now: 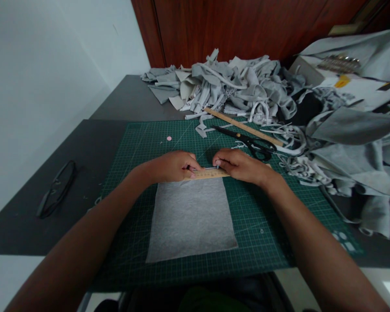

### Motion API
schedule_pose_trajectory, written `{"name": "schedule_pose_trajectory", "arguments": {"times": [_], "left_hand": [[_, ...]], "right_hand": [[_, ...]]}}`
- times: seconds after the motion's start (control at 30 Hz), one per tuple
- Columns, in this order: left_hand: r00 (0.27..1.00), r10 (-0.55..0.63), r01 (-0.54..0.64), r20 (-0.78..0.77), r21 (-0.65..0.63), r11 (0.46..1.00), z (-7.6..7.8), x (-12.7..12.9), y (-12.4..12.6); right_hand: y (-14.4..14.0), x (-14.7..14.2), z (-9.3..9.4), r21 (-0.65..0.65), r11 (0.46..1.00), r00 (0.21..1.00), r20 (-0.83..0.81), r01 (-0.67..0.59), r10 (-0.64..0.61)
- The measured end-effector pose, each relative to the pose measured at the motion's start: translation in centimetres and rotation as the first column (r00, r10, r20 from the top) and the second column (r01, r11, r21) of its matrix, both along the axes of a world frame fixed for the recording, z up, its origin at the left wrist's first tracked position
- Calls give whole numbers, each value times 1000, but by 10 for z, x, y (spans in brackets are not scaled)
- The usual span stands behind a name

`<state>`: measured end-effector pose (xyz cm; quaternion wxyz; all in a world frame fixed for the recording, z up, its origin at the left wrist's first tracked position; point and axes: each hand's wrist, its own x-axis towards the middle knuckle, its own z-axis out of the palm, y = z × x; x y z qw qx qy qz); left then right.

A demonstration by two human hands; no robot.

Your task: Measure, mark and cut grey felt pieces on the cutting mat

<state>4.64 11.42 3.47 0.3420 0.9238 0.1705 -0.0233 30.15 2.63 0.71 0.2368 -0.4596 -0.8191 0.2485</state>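
Observation:
A square of grey fabric (192,221) lies flat on a green cutting mat (261,251). Across its far edge runs a wooden ruler (207,173). My left hand (177,167) is closed at the ruler's left end, thumb and fingertips pressing it down. At the right end, my right hand (238,164) is closed in a pinch just above the ruler. A small greyish tip shows between those fingers, but I cannot make out what it belongs to. A thin pale strip shows along the ruler's far side.
Beyond my right hand lie black scissors (246,141) and a second wooden ruler (243,126). Grey fabric scraps (211,82) heap up at the back and right. A pink disc (169,138) sits on the mat, and eyeglasses (56,188) rest on the dark table at left.

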Motion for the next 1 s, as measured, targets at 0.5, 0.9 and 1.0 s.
{"name": "schedule_pose_trajectory", "arguments": {"times": [0.5,0.9,1.0], "left_hand": [[1000,-18,18,-4,36,999,-2,-1,1],[999,-40,40,17,29,999,-6,-2,5],[999,-44,43,15,28,999,-7,-3,6]], "right_hand": [[0,2,-2,34,999,1000,5,27,-27],[-2,0,-2,121,991,998,-33,49,-45],[-1,0,-2,108,993,997,-66,56,-49]]}}
